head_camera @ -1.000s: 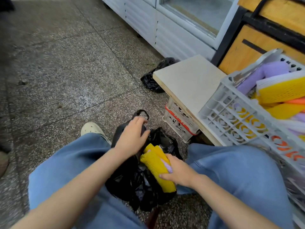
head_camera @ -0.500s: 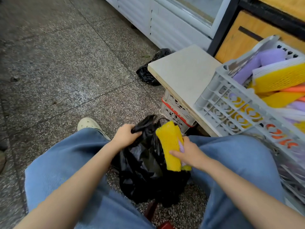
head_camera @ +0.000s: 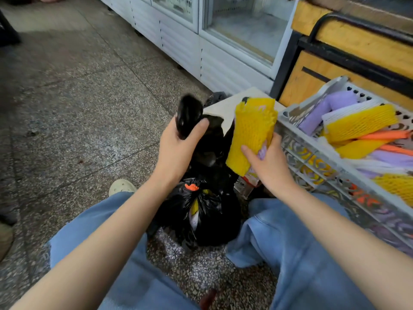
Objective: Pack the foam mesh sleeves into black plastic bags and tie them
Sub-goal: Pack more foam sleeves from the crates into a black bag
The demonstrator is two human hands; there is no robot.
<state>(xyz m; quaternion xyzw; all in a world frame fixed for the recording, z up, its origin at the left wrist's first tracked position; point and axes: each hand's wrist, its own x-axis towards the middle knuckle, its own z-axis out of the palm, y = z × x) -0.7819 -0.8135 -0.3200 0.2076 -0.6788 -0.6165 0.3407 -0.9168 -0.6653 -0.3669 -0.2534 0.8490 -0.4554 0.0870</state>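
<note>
My left hand (head_camera: 178,148) grips the bunched top of a black plastic bag (head_camera: 207,153) and holds it up between my knees. My right hand (head_camera: 268,162) holds a folded bundle of yellow foam mesh sleeves (head_camera: 251,133), with a purple one behind it, upright beside the bag's top. Below them on the floor sits a filled black bag (head_camera: 205,215) with orange and yellow sleeves showing through its gathered top.
A grey plastic crate (head_camera: 312,162) at my right holds several yellow, purple, orange and white sleeves. A pale board (head_camera: 223,108) lies on a crate behind the bags. White display fridges (head_camera: 201,45) and a wooden counter (head_camera: 335,70) stand beyond. Speckled floor stretches left.
Both hands have risen: the left lifted the bag's top upward, the right raised the yellow bundle out of the bag's mouth. A filled bag is now seen below.
</note>
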